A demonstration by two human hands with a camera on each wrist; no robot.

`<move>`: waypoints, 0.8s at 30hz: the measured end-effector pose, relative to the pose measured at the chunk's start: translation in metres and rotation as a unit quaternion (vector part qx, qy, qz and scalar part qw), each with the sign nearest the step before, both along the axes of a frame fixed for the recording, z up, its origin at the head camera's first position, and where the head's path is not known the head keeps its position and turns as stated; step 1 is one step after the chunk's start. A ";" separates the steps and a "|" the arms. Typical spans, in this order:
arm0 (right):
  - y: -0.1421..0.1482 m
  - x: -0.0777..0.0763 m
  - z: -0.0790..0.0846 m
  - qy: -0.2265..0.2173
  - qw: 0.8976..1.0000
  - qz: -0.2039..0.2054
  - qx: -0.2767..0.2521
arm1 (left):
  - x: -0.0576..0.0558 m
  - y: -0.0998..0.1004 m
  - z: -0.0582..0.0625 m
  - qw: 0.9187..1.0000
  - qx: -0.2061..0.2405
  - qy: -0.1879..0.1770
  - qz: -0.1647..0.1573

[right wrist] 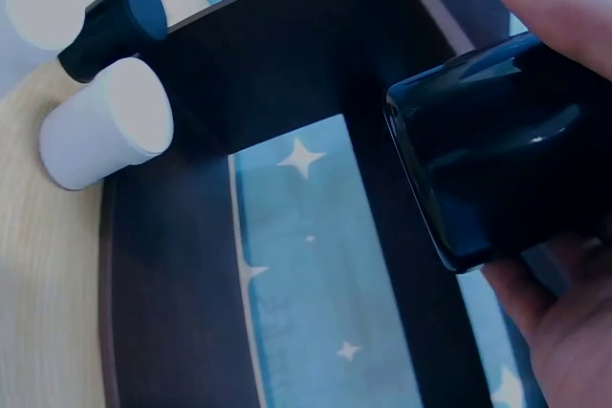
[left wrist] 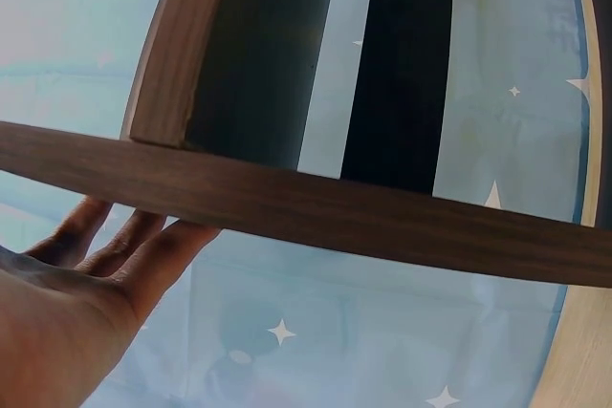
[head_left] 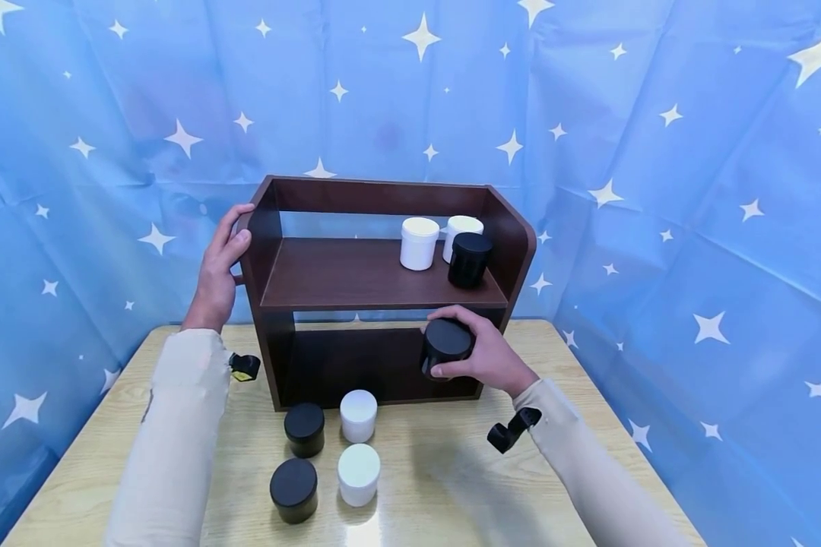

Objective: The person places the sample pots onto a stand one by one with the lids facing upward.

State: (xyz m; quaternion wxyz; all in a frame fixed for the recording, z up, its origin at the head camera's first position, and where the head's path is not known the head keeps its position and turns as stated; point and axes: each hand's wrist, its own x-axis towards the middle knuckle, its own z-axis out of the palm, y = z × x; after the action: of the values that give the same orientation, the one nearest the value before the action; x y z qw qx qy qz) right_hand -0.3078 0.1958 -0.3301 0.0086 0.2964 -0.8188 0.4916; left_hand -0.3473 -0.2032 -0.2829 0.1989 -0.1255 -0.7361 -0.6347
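Observation:
My right hand [head_left: 489,353] grips a black lidded jar [head_left: 448,340], thumb on one side and fingers round the other, in front of the lower compartment of a dark brown wooden shelf [head_left: 383,273]. The right wrist view shows this jar's smooth bottom and side [right wrist: 507,150]. My left hand [head_left: 219,266] rests against the outside of the shelf's left side panel; in the left wrist view its fingers [left wrist: 158,260] extend to the panel's edge. Two white jars [head_left: 420,245] and another black jar [head_left: 470,260] stand at the right of the upper compartment.
On the wooden table [head_left: 246,441], before the shelf's left part, stand two black jars [head_left: 304,430] and two white jars [head_left: 359,416]. A blue curtain [head_left: 383,91] with white stars hangs behind and on both sides.

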 end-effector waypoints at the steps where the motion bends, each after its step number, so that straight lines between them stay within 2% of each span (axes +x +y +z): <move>1: 0.000 0.000 0.002 0.002 1.000 -0.002 0.000 | 0.000 0.000 0.000 1.000 0.000 0.001 0.000; 15: -0.003 -0.003 0.026 0.021 0.999 -0.025 0.001 | -0.001 -0.001 -0.004 1.000 0.006 -0.001 -0.007; 20: -0.004 -0.006 0.033 0.035 0.998 -0.055 -0.004 | 0.002 0.000 0.000 1.000 0.000 -0.002 -0.004; 24: -0.009 -0.010 0.033 0.055 0.993 -0.098 -0.030 | 0.002 -0.001 0.001 1.000 0.003 0.000 -0.007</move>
State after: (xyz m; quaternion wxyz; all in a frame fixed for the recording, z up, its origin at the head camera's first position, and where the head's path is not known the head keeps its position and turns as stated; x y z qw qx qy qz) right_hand -0.3175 0.1864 -0.2969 0.1109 0.2410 -0.8270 0.4956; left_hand -0.3451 -0.2038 -0.2818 0.1950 -0.1299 -0.7332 -0.6384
